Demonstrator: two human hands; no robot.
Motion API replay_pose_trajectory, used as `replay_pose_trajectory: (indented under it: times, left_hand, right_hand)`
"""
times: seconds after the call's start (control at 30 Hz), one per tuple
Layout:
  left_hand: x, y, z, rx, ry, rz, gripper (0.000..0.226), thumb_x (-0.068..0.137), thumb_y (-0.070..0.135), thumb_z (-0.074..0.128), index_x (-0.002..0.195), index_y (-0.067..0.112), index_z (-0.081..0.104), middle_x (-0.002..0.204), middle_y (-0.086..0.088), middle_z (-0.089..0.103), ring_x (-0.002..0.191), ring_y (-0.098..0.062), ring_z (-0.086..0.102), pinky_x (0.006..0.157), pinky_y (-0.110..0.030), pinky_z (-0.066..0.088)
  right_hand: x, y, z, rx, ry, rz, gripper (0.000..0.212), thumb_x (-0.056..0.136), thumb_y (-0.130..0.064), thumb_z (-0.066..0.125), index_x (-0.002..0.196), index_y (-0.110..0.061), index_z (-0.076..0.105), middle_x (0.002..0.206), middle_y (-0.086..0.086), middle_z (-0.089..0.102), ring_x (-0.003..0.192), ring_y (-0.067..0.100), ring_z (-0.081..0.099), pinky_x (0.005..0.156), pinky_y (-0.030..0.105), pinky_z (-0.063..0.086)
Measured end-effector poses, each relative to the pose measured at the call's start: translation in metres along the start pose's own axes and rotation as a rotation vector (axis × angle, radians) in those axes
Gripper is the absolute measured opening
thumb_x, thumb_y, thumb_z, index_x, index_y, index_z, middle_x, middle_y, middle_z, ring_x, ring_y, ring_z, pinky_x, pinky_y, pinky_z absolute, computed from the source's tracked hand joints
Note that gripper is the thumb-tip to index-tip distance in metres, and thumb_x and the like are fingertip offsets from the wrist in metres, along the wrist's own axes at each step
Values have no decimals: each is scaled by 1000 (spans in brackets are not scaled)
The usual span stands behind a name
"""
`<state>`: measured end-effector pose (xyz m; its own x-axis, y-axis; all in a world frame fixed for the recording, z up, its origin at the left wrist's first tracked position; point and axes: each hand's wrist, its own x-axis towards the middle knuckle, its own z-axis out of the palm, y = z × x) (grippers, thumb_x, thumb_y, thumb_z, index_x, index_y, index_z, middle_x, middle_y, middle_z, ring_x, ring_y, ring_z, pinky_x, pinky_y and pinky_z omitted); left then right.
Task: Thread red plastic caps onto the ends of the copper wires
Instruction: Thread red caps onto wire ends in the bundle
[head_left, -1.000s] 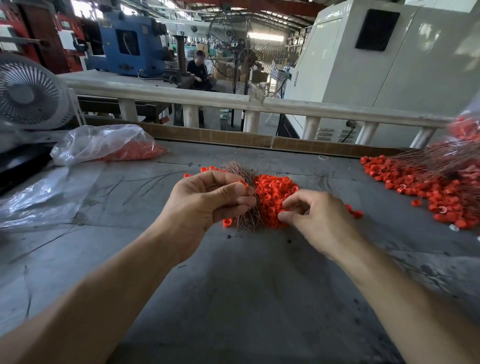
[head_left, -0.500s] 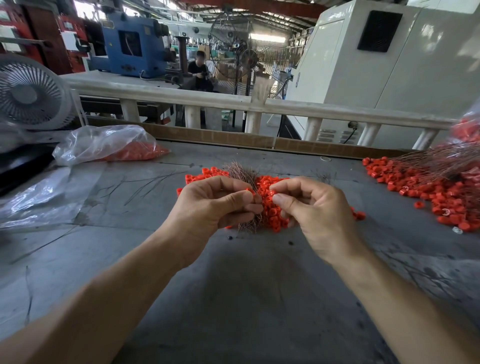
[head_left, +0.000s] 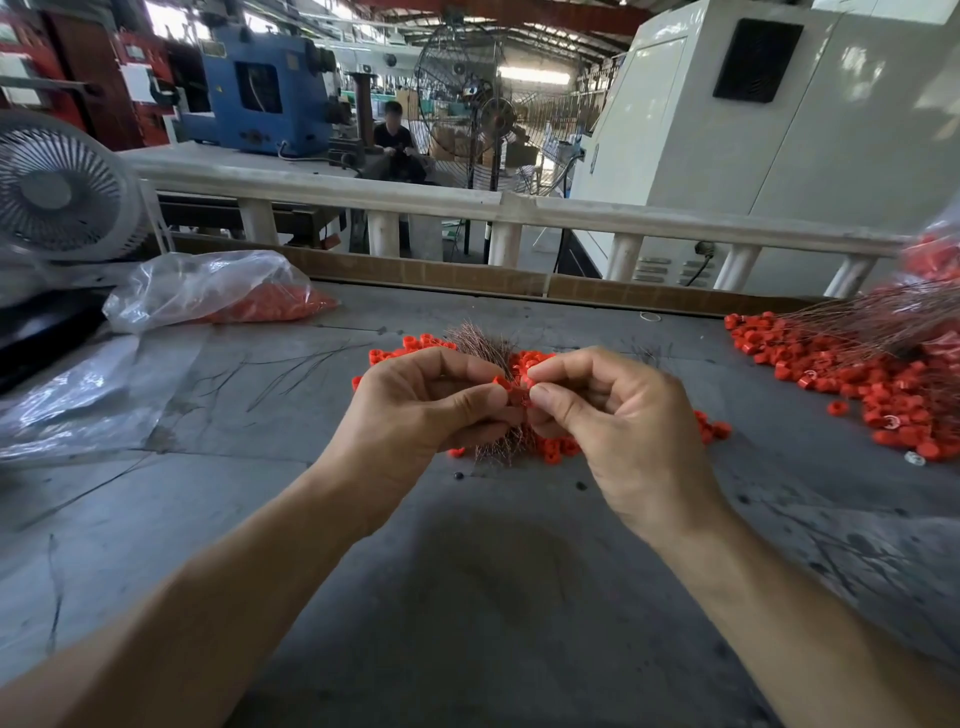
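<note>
My left hand (head_left: 431, 410) and my right hand (head_left: 613, 421) meet fingertip to fingertip above a grey table (head_left: 467, 597). Between my right thumb and forefinger I pinch a small red cap (head_left: 525, 383). My left hand pinches another red cap (head_left: 502, 383) with a wire end; the wire itself is too thin to make out. Under the hands lies a bundle of copper wires (head_left: 483, 343) on a heap of loose red caps (head_left: 540, 361).
A second heap of red caps (head_left: 852, 374) with long copper wires (head_left: 878, 325) lies at the right. A plastic bag of caps (head_left: 218, 291) and flat plastic sheeting (head_left: 78, 395) sit at the left, beside a white fan (head_left: 57, 192). A railing (head_left: 467, 205) runs behind the table.
My right hand has risen from the cap heap with a cap and moved left to meet my left hand. My left hand has stayed roughly in place.
</note>
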<state>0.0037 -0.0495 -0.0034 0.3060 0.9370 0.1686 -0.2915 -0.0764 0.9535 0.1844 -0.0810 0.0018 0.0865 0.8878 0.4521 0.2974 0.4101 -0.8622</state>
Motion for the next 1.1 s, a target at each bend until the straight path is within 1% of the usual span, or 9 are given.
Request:
replay_pose_trajectory:
  times: [0.07,0.17,0.27,0.47,0.67,0.87,1.1]
  left_hand:
    - [-1,0,2,32,-8,18,33,75,10,75,104,-4,66,92,-24,75,88,-30,76,73,-27,61]
    - [-2,0,4,64,-18,40,32,76,8,74,104,-5,67,90,-23,76,85,-26,76,71,-25,60]
    - [-3,0,4,86,-21,57,27,77,7,73,101,-3,68,89,-21,76,83,-24,76,72,-25,61]
    - [-4,0,6,133,-17,96,26,74,10,72,98,-1,69,88,-21,76,81,-23,76,72,-26,62]
    - [-4,-1,4,131,-34,88,27,77,9,72,102,-2,70,89,-19,77,82,-22,76,72,-26,61]
    - [-2,-2,2,116,-42,69,26,80,9,72,103,-2,70,92,-20,76,84,-23,76,71,-23,59]
    - [-3,-3,-1,38,-70,12,17,80,15,75,96,9,76,96,-21,76,91,-26,76,76,-27,60]
  right_hand:
    - [0,-1,0,-79,11,-60,14,88,-8,77,92,-22,78,86,-6,76,84,13,73,78,29,59]
    - [-1,-3,1,-144,9,-103,14,87,-10,78,91,-23,78,88,-9,75,91,9,71,83,27,57]
    - [-2,-5,2,-210,4,-130,14,87,-8,78,92,-21,79,86,-11,74,90,6,70,82,24,57]
    - [-4,-9,1,-271,-7,-185,13,86,-5,79,93,-16,80,88,-9,74,90,5,70,82,22,56]
    - [-4,-10,0,-299,-14,-232,12,84,-3,79,92,-13,80,91,-7,74,92,5,69,84,17,55]
    - [-3,-10,0,-291,-26,-239,11,83,-2,79,91,-9,81,93,-4,74,93,6,69,86,20,55]
    - [-3,-7,1,-306,-27,-286,13,83,-1,80,92,-10,81,93,-4,74,92,5,69,84,19,55]
